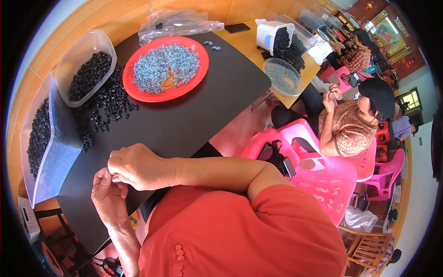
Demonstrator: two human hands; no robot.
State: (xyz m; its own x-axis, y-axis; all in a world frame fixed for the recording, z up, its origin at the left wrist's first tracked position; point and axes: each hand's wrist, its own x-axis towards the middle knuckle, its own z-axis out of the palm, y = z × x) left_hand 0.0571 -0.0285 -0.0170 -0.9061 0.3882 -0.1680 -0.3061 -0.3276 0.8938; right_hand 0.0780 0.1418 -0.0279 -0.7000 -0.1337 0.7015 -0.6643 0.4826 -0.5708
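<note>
My left hand (109, 196) and my right hand (138, 167) meet over the near edge of the dark table (198, 106). The fingers of both are pinched together at one spot, and what they hold is too small and covered to name. Beyond them, a red plate (130, 85) carries a heap of small shiny silver-blue metal pieces (161, 62). Left of the plate lies a loose pile of small black ring-like parts (113, 99). More black parts fill a clear plastic tub (105, 44) tipped on its side toward the pile.
A large translucent bin (57, 159) with black parts stands at the left edge. Clear plastic bags (177, 25) lie behind the plate. To the right, a co-worker (353, 120) sits by a wooden table with a white bucket (266, 34) and a clear bowl (297, 87). Pink chairs (318, 184) stand nearby.
</note>
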